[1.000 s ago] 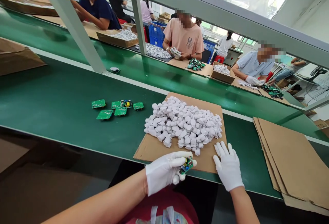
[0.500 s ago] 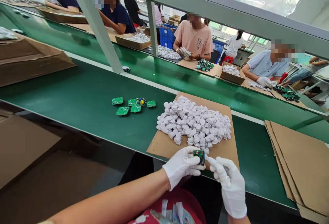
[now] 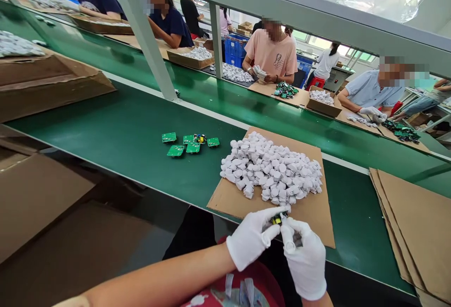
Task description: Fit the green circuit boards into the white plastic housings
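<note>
In a white glove, my left hand [image 3: 251, 237] grips a small circuit board [image 3: 279, 218] with a yellow part on it, thumb on the near side and fingers on the far side. My right hand [image 3: 305, 256], also gloved, is closed in a pinch at the board's right edge. Its thumb and fingertips meet the board; what lies between them is too small to make out. Just beyond both hands is a heap of small white pieces [image 3: 273, 168] on a cardboard sheet [image 3: 229, 201]. Several green circuit boards [image 3: 176, 150] lie left of the heap.
The green bench [image 3: 120, 124] runs across in front of me. Cardboard sheets [image 3: 416, 227] are stacked at right, and a cardboard box [image 3: 52, 84] stands at left. A grey post [image 3: 144, 39] rises from the bench. Across it, co-workers [image 3: 271, 56] sit with white pieces and boards.
My right hand has moved left, its fingertips now against the board. My left hand has tilted the board, so its face is less visible. The view has shifted slightly.
</note>
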Demonstrator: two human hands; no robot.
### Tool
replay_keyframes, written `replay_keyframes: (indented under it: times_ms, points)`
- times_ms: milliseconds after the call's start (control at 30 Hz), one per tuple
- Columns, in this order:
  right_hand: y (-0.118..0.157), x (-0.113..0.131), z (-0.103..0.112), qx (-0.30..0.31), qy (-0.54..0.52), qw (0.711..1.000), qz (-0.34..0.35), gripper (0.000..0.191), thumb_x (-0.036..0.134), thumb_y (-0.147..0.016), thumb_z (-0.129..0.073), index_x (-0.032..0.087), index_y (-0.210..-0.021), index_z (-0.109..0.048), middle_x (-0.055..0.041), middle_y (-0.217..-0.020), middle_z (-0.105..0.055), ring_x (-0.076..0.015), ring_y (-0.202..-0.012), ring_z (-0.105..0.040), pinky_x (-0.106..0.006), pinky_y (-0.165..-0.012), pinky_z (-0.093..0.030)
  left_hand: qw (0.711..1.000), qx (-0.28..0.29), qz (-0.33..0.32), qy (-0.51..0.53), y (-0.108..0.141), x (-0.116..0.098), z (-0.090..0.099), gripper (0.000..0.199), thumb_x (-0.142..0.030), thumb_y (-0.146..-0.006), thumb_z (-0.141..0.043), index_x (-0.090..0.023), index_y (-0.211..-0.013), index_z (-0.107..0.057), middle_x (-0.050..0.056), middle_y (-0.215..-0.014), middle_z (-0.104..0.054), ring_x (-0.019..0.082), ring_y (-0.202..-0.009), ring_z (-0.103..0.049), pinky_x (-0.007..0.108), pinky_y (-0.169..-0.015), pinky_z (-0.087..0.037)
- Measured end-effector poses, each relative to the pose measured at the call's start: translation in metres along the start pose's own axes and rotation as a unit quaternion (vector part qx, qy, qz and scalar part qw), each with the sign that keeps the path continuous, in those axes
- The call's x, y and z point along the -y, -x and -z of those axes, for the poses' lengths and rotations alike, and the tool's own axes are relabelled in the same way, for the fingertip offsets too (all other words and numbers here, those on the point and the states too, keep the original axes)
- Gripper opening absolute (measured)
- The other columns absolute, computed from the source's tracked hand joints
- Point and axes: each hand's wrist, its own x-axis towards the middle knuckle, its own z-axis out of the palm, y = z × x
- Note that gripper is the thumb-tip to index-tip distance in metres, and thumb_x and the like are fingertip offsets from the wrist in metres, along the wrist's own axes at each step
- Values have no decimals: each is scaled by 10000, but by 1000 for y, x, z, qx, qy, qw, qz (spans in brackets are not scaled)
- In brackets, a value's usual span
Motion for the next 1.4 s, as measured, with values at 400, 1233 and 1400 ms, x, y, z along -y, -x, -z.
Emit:
replay_keyframes:
  times_ms: [400,1233,1400]
  points:
    - [-10,2,-6,-6,105,984,141,320,201,-830,-542,244,-1142,-601,-117,-1075,-593,-265,-895,-567,-431,-723,-501,985,58,77,141,-10,-6,-3,392,-376,-593,-758,-126,-866,-631,26,-723,-618,108,-575,-556,238,-578,-460]
    - [-9,-4,-10,95,-243,959,-115,486,303,-767,-650,191,-1222,-523,-114,-1157,-630,-246,-1002,-624,-360,-819,-553,985,54,141,80,-9,-5,-4,380,-471,-670,-652,-114,-795,-613,53,-667,-630,125,-577,-597,200,-511,-460]
    - [-11,-4,-9,119,-307,937,-120,460,372,-849,-543,181,-1263,-483,-131,-1158,-630,-250,-992,-633,-367,-791,-564,978,91,125,142,-8,-5,-1,348,-472,-701,-637,-137,-781,-581,29,-737,-574,113,-638,-573,223,-582,-478]
